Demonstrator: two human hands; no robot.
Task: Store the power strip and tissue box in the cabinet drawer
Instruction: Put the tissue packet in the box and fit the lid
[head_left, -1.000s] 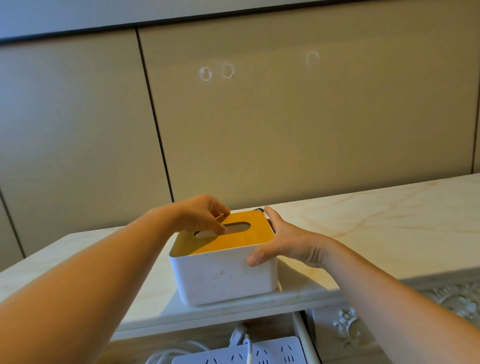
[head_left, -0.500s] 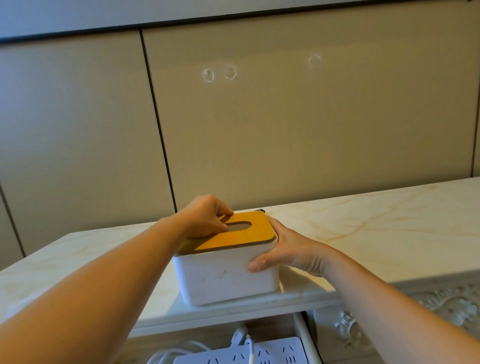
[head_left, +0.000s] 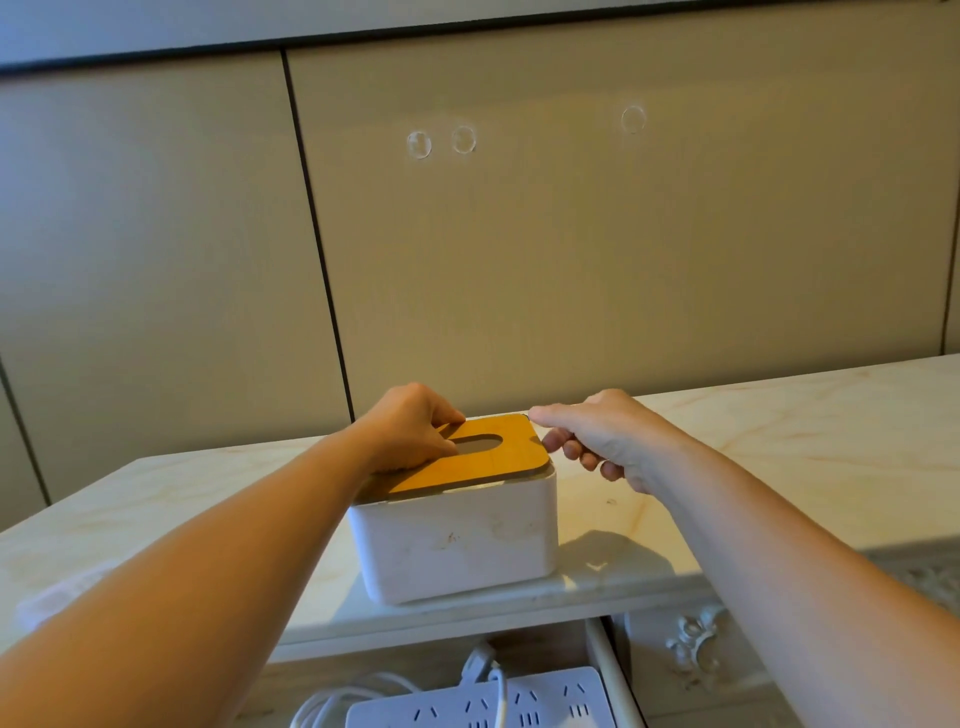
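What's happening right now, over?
Left hand grips lid at slot; right hand touches lid's edge. Tissue box on counter; power strip in open drawer. Nothing blocking.

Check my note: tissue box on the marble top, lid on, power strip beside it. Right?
No. The head view shows the power strip in the open drawer below the marble top, not beside the tissue box; the lid is on.

one tissue box (head_left: 457, 540), one power strip (head_left: 561, 699)
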